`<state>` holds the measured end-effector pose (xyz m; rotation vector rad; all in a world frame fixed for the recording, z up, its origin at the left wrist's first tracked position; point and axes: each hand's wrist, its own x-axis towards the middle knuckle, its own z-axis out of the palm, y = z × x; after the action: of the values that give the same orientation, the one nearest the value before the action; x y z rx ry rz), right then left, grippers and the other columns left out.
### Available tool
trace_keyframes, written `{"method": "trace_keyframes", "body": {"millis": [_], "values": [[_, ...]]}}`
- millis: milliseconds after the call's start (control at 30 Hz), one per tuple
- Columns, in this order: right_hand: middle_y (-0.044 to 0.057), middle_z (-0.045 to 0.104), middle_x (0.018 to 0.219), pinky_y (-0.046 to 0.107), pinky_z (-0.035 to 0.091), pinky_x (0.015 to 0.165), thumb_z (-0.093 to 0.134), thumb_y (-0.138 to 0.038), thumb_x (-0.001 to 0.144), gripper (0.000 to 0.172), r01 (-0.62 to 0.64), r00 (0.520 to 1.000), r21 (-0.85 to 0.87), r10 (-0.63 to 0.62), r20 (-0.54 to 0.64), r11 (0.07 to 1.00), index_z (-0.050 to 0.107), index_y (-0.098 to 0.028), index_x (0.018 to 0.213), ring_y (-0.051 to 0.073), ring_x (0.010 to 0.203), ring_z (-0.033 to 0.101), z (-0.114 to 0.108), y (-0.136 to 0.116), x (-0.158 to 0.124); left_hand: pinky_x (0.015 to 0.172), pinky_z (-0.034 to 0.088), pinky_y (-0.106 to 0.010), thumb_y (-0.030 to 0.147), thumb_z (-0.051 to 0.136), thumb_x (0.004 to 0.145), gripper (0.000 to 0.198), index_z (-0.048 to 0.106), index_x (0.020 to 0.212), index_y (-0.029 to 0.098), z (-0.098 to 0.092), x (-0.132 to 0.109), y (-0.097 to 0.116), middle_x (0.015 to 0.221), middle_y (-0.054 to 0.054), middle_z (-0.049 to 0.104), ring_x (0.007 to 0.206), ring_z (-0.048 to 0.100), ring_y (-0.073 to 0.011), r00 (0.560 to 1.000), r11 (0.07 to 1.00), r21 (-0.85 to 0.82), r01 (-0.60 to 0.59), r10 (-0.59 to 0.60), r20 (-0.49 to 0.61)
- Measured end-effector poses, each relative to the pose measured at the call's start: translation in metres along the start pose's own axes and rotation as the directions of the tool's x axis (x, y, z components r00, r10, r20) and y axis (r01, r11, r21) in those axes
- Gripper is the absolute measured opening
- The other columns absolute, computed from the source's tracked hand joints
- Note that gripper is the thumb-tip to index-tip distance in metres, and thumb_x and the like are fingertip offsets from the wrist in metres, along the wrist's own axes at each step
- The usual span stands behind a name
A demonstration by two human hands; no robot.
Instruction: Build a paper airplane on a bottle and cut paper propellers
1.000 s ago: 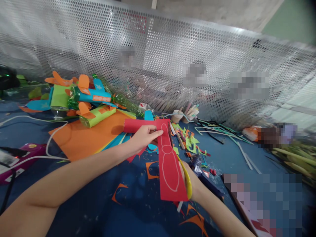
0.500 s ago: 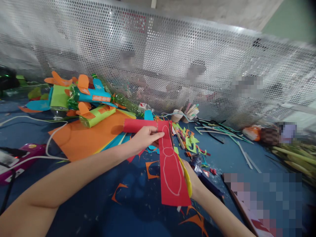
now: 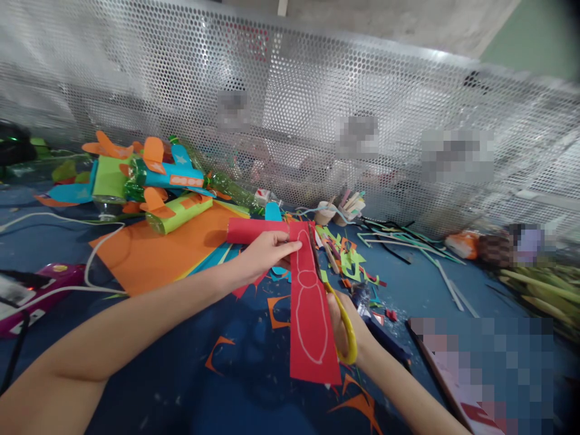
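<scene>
over the last second the yellow-handled scissors have slid out from behind the red paper strip, and their blades have worked further up its right edge beside the white drawn outline, so the cut along that side looks to be advancing. the left hand pinches the strip's upper end between thumb and fingertips, while the right hand is closed through the scissor loops at lower centre. the strip is held above the blue table in mid-frame, its long axis nearly vertical in the picture, with the lower end toward the person and the upper end toward the mesh fence.
</scene>
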<state>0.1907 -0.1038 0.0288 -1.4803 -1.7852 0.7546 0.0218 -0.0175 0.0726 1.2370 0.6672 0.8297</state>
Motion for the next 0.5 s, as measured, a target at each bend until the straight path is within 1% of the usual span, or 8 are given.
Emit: {"method": "trace_keyframes", "body": {"millis": [167,233,300,400,500], "values": [[0.005,0.060,0.070,0.028,0.045,0.055,0.029,-0.057,0.085,0.048,0.045,0.999,0.053,-0.045,-0.012,0.998,0.055,-0.017,0.075,0.019,0.061,0.055,-0.0029,-0.0034,0.0021,0.063,0.047,-0.025,0.024,0.057,0.081,0.014,0.060,0.072,0.013,-0.0014,0.0008,0.0003,0.067,-0.001,0.064,0.059,0.060,-0.0105,1.000,1.000,0.000,-0.005,0.005,0.006],[0.006,0.061,0.071,0.028,0.045,0.055,0.029,-0.059,0.085,0.050,0.060,0.998,0.077,-0.060,-0.001,0.995,0.055,-0.017,0.076,0.020,0.064,0.056,-0.0040,-0.0034,0.0019,0.064,0.047,-0.026,0.025,0.056,0.081,0.015,0.059,0.071,0.013,-0.0025,0.0016,-0.0005,0.067,-0.001,0.063,0.059,0.059,-0.0107,1.000,1.000,0.004,-0.009,0.009,0.008],[0.005,0.059,0.065,0.026,0.043,0.051,0.029,-0.059,0.085,0.050,0.059,0.998,0.061,-0.060,0.010,0.996,0.054,-0.017,0.074,0.019,0.061,0.055,-0.0051,-0.0028,0.0012,0.064,0.047,-0.026,0.025,0.056,0.080,0.015,0.058,0.071,0.013,-0.0036,0.0025,-0.0012,0.066,-0.001,0.062,0.059,0.059,-0.0105,1.000,1.000,0.011,-0.013,0.013,-0.001],[0.002,0.051,0.053,0.024,0.036,0.042,0.027,-0.058,0.086,0.049,0.048,0.999,-0.003,-0.048,0.003,0.999,0.050,-0.017,0.069,0.016,0.052,0.048,-0.0062,-0.0008,0.0002,0.065,0.047,-0.027,0.026,0.058,0.079,0.016,0.056,0.069,0.014,-0.0049,0.0034,-0.0016,0.066,0.000,0.060,0.059,0.058,-0.0101,1.000,0.999,0.028,-0.023,0.024,-0.019],[0.000,0.045,0.050,0.023,0.031,0.039,0.027,-0.057,0.086,0.047,0.069,0.997,-0.060,-0.070,-0.014,0.996,0.044,-0.019,0.066,0.012,0.047,0.040,-0.0068,0.0026,0.0004,0.066,0.047,-0.026,0.028,0.059,0.078,0.018,0.054,0.067,0.015,-0.0053,0.0035,-0.0012,0.065,0.002,0.058,0.060,0.057,-0.0096,0.999,0.999,0.038,-0.034,0.035,-0.020]]}}
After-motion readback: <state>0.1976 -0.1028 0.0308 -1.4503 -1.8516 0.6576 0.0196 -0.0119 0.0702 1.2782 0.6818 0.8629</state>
